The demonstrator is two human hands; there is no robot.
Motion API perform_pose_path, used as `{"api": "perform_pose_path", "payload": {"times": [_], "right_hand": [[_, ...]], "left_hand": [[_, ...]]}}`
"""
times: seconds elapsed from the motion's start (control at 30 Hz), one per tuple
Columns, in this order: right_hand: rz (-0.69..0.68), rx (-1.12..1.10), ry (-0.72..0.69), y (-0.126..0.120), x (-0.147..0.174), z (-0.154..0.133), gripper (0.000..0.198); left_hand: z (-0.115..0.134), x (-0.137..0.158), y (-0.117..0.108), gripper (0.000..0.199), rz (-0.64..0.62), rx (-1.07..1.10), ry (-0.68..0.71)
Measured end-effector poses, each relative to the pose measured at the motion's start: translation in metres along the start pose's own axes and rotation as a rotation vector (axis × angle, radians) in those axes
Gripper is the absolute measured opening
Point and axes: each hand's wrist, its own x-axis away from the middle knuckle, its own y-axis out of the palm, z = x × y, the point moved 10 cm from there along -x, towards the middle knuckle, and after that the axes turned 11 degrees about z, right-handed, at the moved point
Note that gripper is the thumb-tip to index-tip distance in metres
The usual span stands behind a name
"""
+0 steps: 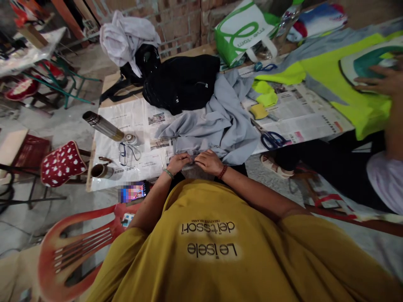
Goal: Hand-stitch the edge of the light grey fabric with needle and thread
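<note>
A crumpled grey garment [217, 121] lies on the newspaper-covered table and reaches its near edge. My left hand [179, 162], with a green bracelet at the wrist, is closed on the garment's near edge. Close beside it, my right hand [209, 162], with a dark red bracelet, pinches the same edge. Both sets of fingertips nearly meet, and the exact bit of cloth between them is too small to make out. Dark blue-handled scissors [272, 139] lie to the right of the garment, near a yellow sponge-like piece [258, 111].
Left on the table stand a steel flask [102, 126], glasses [126, 154] and a mug [101, 170]. A black bag [184, 82] sits behind the garment. At right, a co-worker's hand holds an iron [359, 69] over a neon-yellow garment [355, 105]. A red chair [47, 247] is at left.
</note>
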Motion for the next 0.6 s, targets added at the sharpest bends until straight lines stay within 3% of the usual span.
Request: {"api": "perform_pose_path", "payload": {"times": [0.23,0.43,0.6], "right_hand": [[-0.004,0.041,-0.030,0.004,-0.008,-0.002,0.024],[-0.021,0.011,0.034,0.008,-0.014,0.000,0.025],[0.165,-0.138,0.191,-0.004,-0.017,0.012,0.024]], "left_hand": [[0.002,-0.001,0.000,0.022,0.026,0.019,0.002],[0.002,-0.004,-0.003,0.025,0.052,0.018,0.016],[0.004,-0.003,-0.007,0.016,0.177,-0.213,0.125]]}}
